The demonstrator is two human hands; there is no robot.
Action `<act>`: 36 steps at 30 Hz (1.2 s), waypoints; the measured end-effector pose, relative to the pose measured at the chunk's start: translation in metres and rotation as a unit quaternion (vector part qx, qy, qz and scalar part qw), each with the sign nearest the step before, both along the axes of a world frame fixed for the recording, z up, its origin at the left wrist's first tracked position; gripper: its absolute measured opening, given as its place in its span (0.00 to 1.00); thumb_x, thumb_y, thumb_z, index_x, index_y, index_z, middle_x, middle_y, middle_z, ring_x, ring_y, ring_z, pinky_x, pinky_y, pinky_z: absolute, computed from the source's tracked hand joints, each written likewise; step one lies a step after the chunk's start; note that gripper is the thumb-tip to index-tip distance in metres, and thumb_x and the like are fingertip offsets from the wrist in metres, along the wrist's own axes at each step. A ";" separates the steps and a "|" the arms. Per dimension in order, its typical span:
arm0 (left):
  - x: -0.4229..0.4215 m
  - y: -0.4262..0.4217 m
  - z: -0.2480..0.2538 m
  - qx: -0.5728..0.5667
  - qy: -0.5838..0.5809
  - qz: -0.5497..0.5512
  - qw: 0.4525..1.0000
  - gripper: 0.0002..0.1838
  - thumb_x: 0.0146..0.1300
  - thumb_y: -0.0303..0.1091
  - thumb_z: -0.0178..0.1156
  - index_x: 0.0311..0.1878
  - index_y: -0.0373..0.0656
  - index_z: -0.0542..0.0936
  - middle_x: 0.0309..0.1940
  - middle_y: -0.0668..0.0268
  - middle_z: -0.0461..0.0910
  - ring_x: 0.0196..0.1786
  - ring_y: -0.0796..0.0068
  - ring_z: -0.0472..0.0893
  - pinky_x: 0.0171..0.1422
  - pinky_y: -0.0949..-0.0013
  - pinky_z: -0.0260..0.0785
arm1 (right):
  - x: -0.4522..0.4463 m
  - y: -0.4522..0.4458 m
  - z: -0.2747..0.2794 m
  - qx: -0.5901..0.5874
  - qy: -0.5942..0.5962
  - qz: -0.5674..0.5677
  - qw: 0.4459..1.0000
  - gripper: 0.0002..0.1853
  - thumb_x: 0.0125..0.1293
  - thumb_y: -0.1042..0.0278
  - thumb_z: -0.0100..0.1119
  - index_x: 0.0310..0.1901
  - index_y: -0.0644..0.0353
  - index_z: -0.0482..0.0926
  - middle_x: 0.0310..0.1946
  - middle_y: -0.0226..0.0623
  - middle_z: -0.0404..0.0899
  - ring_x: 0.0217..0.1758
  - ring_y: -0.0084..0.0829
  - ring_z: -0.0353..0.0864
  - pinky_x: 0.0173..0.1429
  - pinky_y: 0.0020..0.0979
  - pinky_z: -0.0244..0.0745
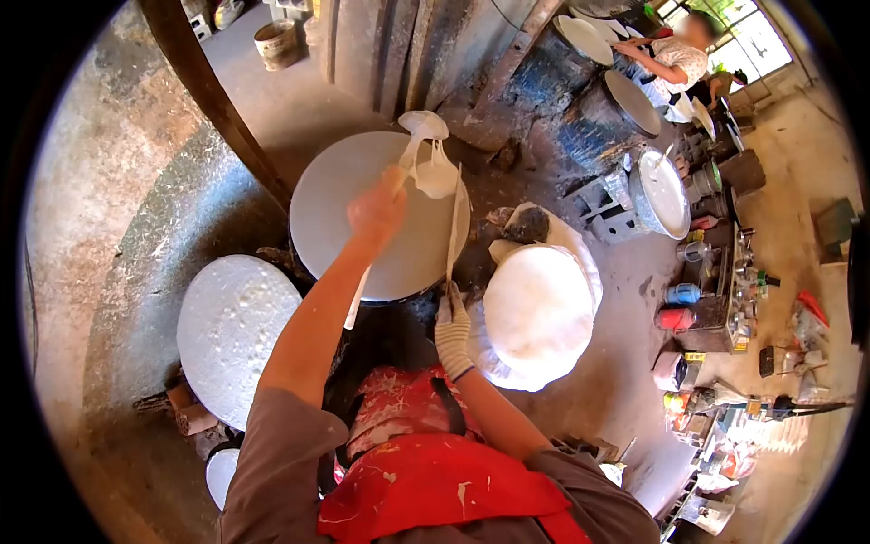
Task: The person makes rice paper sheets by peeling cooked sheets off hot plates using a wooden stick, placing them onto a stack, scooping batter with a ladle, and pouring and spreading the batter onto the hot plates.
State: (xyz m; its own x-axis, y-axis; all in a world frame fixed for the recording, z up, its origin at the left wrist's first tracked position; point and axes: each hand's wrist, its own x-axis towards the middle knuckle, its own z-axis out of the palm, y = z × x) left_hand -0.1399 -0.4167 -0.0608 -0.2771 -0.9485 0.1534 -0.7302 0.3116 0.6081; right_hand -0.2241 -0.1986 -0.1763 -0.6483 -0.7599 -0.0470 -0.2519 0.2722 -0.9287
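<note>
My bare left hand [376, 216] is wrapped round the long handle of a ladle [422, 125], which is tilted over a large round griddle [349, 208]. White batter [437, 178] runs down from the ladle onto the griddle near its far right edge. In a striped glove, my right hand [452, 334] grips a long, thin, flat spatula [455, 227] that stretches forward along the griddle's right rim. To the right of the glove lies a stack of round white flatbreads [539, 304] on a white cloth [584, 249].
A wide round vessel of bubbly white batter [237, 331] stands at left. At right are a basin of white liquid [664, 190] and a shelf of jars [716, 304]. Another person [671, 63] works beside other round griddles [632, 102] at upper right. A wooden post [213, 100] rises at upper left.
</note>
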 end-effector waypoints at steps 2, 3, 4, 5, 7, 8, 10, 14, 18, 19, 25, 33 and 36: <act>0.012 -0.003 0.007 0.028 -0.014 0.006 0.999 0.22 0.57 0.41 0.52 0.57 0.55 0.67 0.38 0.59 0.78 0.42 0.56 0.78 0.45 0.59 0.69 | 0.011 -0.030 0.021 -0.068 0.046 -0.007 0.997 0.20 0.65 0.68 0.45 0.57 0.65 0.67 0.50 0.43 0.74 0.53 0.33 0.72 0.56 0.28 0.65; 0.018 -0.005 0.009 0.055 -0.028 0.012 0.998 0.22 0.56 0.41 0.52 0.56 0.55 0.68 0.37 0.59 0.79 0.41 0.56 0.78 0.44 0.59 0.69 | 0.014 -0.043 0.026 -0.046 -0.006 0.001 0.999 0.19 0.64 0.70 0.46 0.56 0.65 0.67 0.51 0.46 0.73 0.55 0.36 0.72 0.57 0.29 0.65; 0.024 -0.005 0.002 0.055 -0.027 0.012 0.998 0.22 0.56 0.41 0.52 0.56 0.55 0.68 0.37 0.59 0.79 0.41 0.56 0.78 0.44 0.59 0.69 | 0.017 -0.058 0.032 -0.024 -0.058 0.008 0.998 0.19 0.63 0.71 0.47 0.56 0.65 0.68 0.53 0.48 0.72 0.56 0.39 0.72 0.58 0.30 0.64; 0.030 -0.004 -0.010 0.030 -0.001 0.036 0.999 0.22 0.56 0.41 0.52 0.56 0.55 0.68 0.36 0.59 0.79 0.41 0.56 0.78 0.43 0.59 0.69 | 0.021 -0.077 0.038 -0.024 -0.057 0.008 0.998 0.19 0.63 0.71 0.47 0.56 0.65 0.68 0.53 0.48 0.72 0.56 0.39 0.72 0.58 0.30 0.64; 0.041 -0.003 -0.026 0.007 0.024 0.059 0.998 0.22 0.56 0.41 0.52 0.55 0.55 0.69 0.35 0.59 0.79 0.40 0.56 0.78 0.42 0.59 0.69 | 0.024 -0.112 0.044 0.024 0.012 0.040 0.999 0.20 0.62 0.64 0.50 0.53 0.66 0.71 0.47 0.51 0.75 0.51 0.40 0.74 0.56 0.31 0.65; 0.046 -0.004 -0.031 0.013 0.029 0.068 0.997 0.21 0.55 0.41 0.52 0.55 0.55 0.70 0.35 0.59 0.79 0.40 0.56 0.78 0.42 0.59 0.69 | 0.021 -0.123 0.046 0.024 0.012 0.040 0.999 0.20 0.62 0.64 0.50 0.53 0.66 0.71 0.47 0.51 0.75 0.51 0.40 0.74 0.56 0.31 0.65; 0.053 0.002 -0.025 0.018 0.034 0.075 0.996 0.21 0.55 0.40 0.53 0.54 0.55 0.70 0.35 0.59 0.79 0.39 0.56 0.78 0.41 0.59 0.69 | 0.017 -0.135 0.046 0.072 0.098 0.090 0.989 0.20 0.61 0.62 0.50 0.51 0.65 0.72 0.46 0.52 0.75 0.49 0.44 0.74 0.55 0.32 0.66; 0.066 -0.005 -0.021 0.073 0.070 0.097 0.990 0.19 0.55 0.40 0.54 0.52 0.55 0.72 0.33 0.60 0.79 0.37 0.57 0.79 0.40 0.60 0.69 | -0.010 -0.076 0.046 -0.045 -0.101 -0.030 0.993 0.19 0.65 0.64 0.47 0.55 0.65 0.69 0.48 0.50 0.75 0.50 0.35 0.75 0.56 0.28 0.66; 0.069 -0.002 -0.024 0.091 0.077 0.121 0.985 0.18 0.54 0.40 0.56 0.50 0.53 0.74 0.31 0.60 0.79 0.35 0.58 0.79 0.39 0.60 0.69 | -0.004 -0.075 0.033 0.085 0.002 0.046 0.995 0.20 0.64 0.65 0.48 0.55 0.68 0.69 0.49 0.49 0.74 0.51 0.34 0.74 0.57 0.28 0.65; 0.070 0.000 -0.023 0.090 0.076 0.121 0.986 0.18 0.54 0.40 0.56 0.50 0.53 0.74 0.31 0.60 0.79 0.35 0.58 0.79 0.39 0.60 0.69 | -0.004 -0.087 0.020 0.053 0.006 0.058 0.997 0.20 0.63 0.66 0.49 0.55 0.67 0.69 0.49 0.49 0.75 0.51 0.34 0.74 0.57 0.28 0.65; 0.070 0.006 -0.020 0.126 0.156 0.167 0.965 0.18 0.53 0.39 0.57 0.48 0.49 0.75 0.27 0.62 0.78 0.29 0.67 0.78 0.35 0.67 0.69 | 0.016 -0.127 0.038 0.036 0.021 0.142 0.989 0.19 0.59 0.67 0.52 0.52 0.62 0.73 0.46 0.49 0.76 0.50 0.39 0.74 0.56 0.31 0.66; 0.089 0.019 -0.035 0.136 0.168 0.208 0.954 0.17 0.52 0.39 0.58 0.46 0.48 0.76 0.24 0.63 0.77 0.24 0.69 0.77 0.31 0.67 0.68 | -0.041 -0.095 0.008 -0.015 -0.032 0.107 0.994 0.19 0.62 0.63 0.50 0.54 0.62 0.72 0.45 0.48 0.77 0.49 0.36 0.76 0.56 0.30 0.66; 0.089 0.031 -0.025 0.165 0.202 0.215 0.941 0.16 0.53 0.37 0.58 0.46 0.47 0.77 0.20 0.65 0.75 0.18 0.73 0.74 0.25 0.69 0.66 | -0.019 -0.115 0.013 0.073 -0.125 0.145 0.979 0.18 0.61 0.65 0.50 0.51 0.63 0.74 0.47 0.50 0.76 0.51 0.40 0.74 0.57 0.29 0.65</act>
